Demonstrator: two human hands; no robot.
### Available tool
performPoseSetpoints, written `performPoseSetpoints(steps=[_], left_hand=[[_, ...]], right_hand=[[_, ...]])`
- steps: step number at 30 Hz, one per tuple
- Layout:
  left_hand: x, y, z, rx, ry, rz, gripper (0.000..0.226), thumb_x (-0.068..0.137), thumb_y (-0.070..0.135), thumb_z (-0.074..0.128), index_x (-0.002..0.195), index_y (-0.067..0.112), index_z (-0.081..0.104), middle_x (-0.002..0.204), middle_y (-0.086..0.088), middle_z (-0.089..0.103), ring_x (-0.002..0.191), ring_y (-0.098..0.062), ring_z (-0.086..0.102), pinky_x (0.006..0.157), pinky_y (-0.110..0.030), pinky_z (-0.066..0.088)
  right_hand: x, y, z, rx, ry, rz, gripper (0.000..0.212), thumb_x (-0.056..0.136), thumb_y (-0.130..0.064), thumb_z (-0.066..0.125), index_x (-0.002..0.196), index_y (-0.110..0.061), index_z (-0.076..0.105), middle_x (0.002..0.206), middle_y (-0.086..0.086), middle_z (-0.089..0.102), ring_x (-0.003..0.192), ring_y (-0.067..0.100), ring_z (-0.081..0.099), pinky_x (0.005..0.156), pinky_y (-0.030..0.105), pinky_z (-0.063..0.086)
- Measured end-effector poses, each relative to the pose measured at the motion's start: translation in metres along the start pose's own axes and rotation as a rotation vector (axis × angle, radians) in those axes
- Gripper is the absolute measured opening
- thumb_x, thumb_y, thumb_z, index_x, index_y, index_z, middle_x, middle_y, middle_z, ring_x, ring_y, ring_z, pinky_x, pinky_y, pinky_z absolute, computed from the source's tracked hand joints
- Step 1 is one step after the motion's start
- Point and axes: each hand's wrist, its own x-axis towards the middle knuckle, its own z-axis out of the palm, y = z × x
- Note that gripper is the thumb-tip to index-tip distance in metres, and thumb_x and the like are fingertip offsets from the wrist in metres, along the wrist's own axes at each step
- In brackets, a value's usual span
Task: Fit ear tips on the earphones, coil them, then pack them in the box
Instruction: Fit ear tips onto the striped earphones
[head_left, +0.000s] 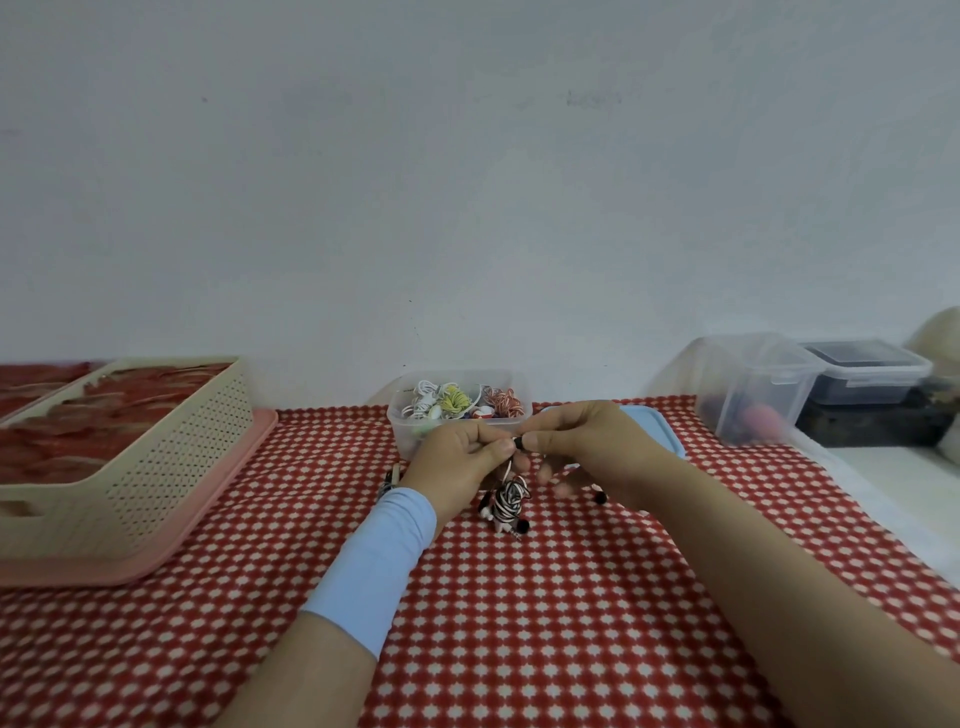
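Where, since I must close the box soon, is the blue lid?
In the head view the blue lid lies right of centre, beside the clear box of earphones, partly behind the right hand.

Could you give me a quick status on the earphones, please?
Left hand pinches the black-and-white earphones by one end; right hand pinches a small black tip against it. Bundle beneath, not boxed. Box open behind; nothing blocking.

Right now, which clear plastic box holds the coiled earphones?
The small lidless box behind the left hand, showing white, yellow and red coils. The tall box and the lidded box at right show none.
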Motion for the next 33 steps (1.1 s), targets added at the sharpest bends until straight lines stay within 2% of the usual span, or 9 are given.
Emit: performPoseSetpoints(steps=[3,8,10,16,18,20,22,29,33], left_hand=[[0.0031,-0.0014,-0.0006,-0.002,0.040,-0.026,0.013,0.094,0.012,0.062,0.097,0.007,0.073,0.090,-0.007,0.077,0.087,-0.019,0.072,0.081,-0.030,0.057],[0.0013,0.0028,0.0008,-0.048,0.046,-0.044,0.012,0.096,0.011,0.059,0.095,0.010,0.071,0.086,-0.007,0.077,0.070,-0.010,0.068,0.061,-0.017,0.050],[0.0007,0.0044,0.0008,-0.044,0.039,-0.033,0.011,0.095,0.010,0.060,0.094,0.011,0.071,0.084,-0.005,0.077,0.068,-0.008,0.067,0.058,-0.015,0.048],[-0.0002,0.0051,0.0002,-0.043,0.032,-0.010,0.013,0.095,0.009,0.060,0.089,0.017,0.069,0.087,-0.006,0.077,0.071,-0.008,0.068,0.059,-0.013,0.047],[0.0004,0.0038,-0.0016,-0.073,0.028,-0.029,0.013,0.095,0.009,0.059,0.091,0.016,0.070,0.090,-0.009,0.076,0.073,-0.011,0.067,0.064,-0.019,0.053],[0.0007,0.0028,-0.0039,-0.124,0.010,-0.046,0.012,0.095,0.009,0.059,0.092,0.014,0.070,0.088,-0.009,0.075,0.075,-0.013,0.068,0.075,-0.028,0.058],[0.0000,0.0033,-0.0055,-0.138,-0.026,-0.042,0.011,0.095,0.008,0.060,0.093,0.013,0.070,0.084,-0.005,0.075,0.075,-0.012,0.069,0.079,-0.030,0.058],[-0.0022,0.0030,-0.0051,-0.170,-0.106,-0.022,0.012,0.095,0.005,0.058,0.094,0.008,0.069,0.079,-0.004,0.072,0.071,-0.011,0.066,0.072,-0.025,0.054],[-0.0033,0.0037,-0.0046,-0.236,-0.111,-0.001,0.013,0.096,0.002,0.055,0.095,0.004,0.068,0.074,-0.004,0.070,0.064,-0.009,0.062,0.065,-0.019,0.053]], right_hand=[[-0.0037,-0.0055,0.0016,-0.054,-0.021,-0.050,0.014,0.096,-0.010,0.068,0.101,-0.012,0.081,0.086,0.015,0.075,0.065,0.018,0.064,0.051,0.028,0.056],[-0.0056,-0.0114,0.0028,-0.142,0.024,-0.107,0.011,0.090,-0.008,0.074,0.098,-0.011,0.081,0.083,0.015,0.077,0.062,0.018,0.064,0.053,0.030,0.056],[-0.0046,-0.0104,0.0037,-0.162,0.059,-0.134,0.009,0.089,-0.008,0.075,0.097,-0.010,0.081,0.080,0.015,0.077,0.061,0.019,0.063,0.052,0.030,0.056],[-0.0042,-0.0087,0.0040,-0.137,0.042,-0.124,0.011,0.092,-0.011,0.073,0.100,-0.011,0.081,0.082,0.011,0.077,0.061,0.018,0.063,0.051,0.029,0.055],[-0.0047,-0.0100,0.0027,-0.110,0.002,-0.092,0.013,0.094,-0.015,0.071,0.102,-0.011,0.081,0.088,0.012,0.078,0.063,0.018,0.065,0.053,0.030,0.056],[-0.0058,-0.0110,-0.0001,-0.059,-0.042,-0.047,0.017,0.098,-0.016,0.065,0.103,-0.009,0.080,0.093,0.012,0.078,0.066,0.017,0.066,0.054,0.029,0.057],[-0.0067,-0.0109,-0.0022,-0.022,-0.070,-0.006,0.017,0.098,-0.014,0.065,0.103,-0.010,0.080,0.094,0.010,0.078,0.066,0.014,0.066,0.054,0.027,0.056],[-0.0057,-0.0085,-0.0036,0.060,-0.110,0.078,0.020,0.094,-0.010,0.066,0.111,-0.005,0.077,0.084,0.006,0.076,0.064,0.011,0.063,0.049,0.021,0.054],[-0.0056,-0.0083,-0.0031,0.081,-0.111,0.064,0.019,0.095,-0.011,0.066,0.109,-0.010,0.078,0.081,0.004,0.075,0.061,0.011,0.062,0.047,0.021,0.053]])
